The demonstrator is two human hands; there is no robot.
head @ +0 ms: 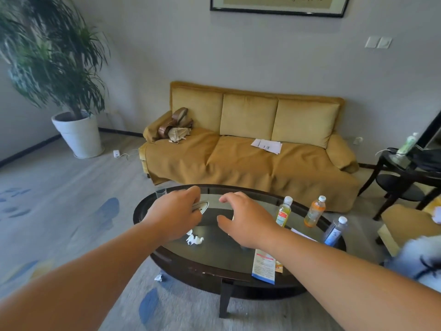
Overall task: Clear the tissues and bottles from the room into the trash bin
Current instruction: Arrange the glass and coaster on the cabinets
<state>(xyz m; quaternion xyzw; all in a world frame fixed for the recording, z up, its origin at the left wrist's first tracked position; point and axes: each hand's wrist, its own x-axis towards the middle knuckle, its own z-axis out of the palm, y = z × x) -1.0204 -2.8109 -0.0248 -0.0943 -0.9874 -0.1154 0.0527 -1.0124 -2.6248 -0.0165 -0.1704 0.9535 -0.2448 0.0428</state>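
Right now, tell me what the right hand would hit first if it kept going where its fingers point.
Probably the glass table top, near the oval tray: the right hand points forward, slightly left. Height above it is unclear.

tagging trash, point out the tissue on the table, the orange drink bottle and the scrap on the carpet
crumpled tissue on the table (194, 240): head view, its middle
orange drink bottle (315, 212): head view, its body
crumpled scrap on the carpet (159, 277): head view, its middle
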